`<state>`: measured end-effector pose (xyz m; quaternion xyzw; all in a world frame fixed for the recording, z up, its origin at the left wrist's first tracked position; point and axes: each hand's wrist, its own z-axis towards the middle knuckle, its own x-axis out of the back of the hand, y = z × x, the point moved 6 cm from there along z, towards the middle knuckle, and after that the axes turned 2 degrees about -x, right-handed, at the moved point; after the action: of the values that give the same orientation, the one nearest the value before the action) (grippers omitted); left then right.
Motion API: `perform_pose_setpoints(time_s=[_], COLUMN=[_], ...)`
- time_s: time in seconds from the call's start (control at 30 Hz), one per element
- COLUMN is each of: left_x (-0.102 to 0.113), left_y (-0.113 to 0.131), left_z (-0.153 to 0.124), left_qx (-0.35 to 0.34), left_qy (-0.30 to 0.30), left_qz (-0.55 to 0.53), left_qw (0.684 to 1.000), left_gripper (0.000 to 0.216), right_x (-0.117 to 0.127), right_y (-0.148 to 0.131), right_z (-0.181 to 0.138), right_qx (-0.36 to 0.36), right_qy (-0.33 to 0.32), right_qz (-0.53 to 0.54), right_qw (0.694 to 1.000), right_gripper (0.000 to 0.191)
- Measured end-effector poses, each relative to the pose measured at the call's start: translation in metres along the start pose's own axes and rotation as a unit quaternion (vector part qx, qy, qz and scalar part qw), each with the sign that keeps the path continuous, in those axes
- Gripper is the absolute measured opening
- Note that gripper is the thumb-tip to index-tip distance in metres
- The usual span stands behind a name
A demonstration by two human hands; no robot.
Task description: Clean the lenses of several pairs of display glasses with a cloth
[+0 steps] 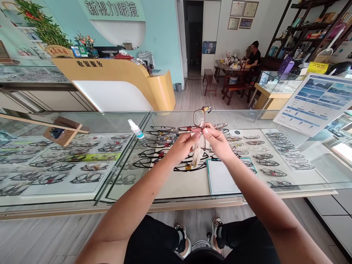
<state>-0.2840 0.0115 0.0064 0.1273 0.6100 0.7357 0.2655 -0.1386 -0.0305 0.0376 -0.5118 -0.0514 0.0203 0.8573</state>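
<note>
A pair of brown-rimmed glasses (200, 116) is held upright above the glass display counter (115, 190). My left hand (183, 146) is closed, pinching a pale cleaning cloth (197, 154) against the lower part of the glasses. My right hand (216, 139) is closed too, gripping the glasses and the cloth from the right; the cloth hangs down between both hands. A small white spray bottle (135, 129) with a blue label stands on the counter glass to the left of my hands.
Under the counter glass lie several rows of spectacle frames and a white pad (221, 178). A wooden mirror stand (64, 131) is at left, a blue leaflet board (313, 104) at right. A yellow cashier desk (123, 79) stands behind. A person (254, 55) sits at a far table.
</note>
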Motion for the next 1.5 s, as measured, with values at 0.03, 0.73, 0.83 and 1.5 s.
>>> perform_pose_setpoints(time_s=[0.03,0.73,0.83,1.5], left_x=[-0.001,-0.016,-0.018,-0.019], left_y=[0.001,0.009,0.01,0.021], left_z=[0.0,-0.005,-0.005,-0.007], left_qx=[0.0,0.03,0.017,-0.073], left_qy=[-0.004,-0.03,-0.038,-0.001], left_qz=[0.002,-0.013,-0.007,0.112], left_qw=[1.0,0.999,0.999,0.991], left_gripper=[0.061,0.074,0.068,0.069], right_x=[0.0,-0.007,-0.006,-0.008], right_y=[0.0,0.011,0.009,0.02], right_z=[0.0,0.0,-0.001,-0.005], right_qx=[0.0,-0.047,-0.048,-0.127], right_qy=[-0.003,0.041,0.05,0.09], right_qz=[0.001,0.12,0.13,0.203], right_qw=[1.0,0.991,0.989,0.967], right_gripper=[0.061,0.054,0.054,0.056])
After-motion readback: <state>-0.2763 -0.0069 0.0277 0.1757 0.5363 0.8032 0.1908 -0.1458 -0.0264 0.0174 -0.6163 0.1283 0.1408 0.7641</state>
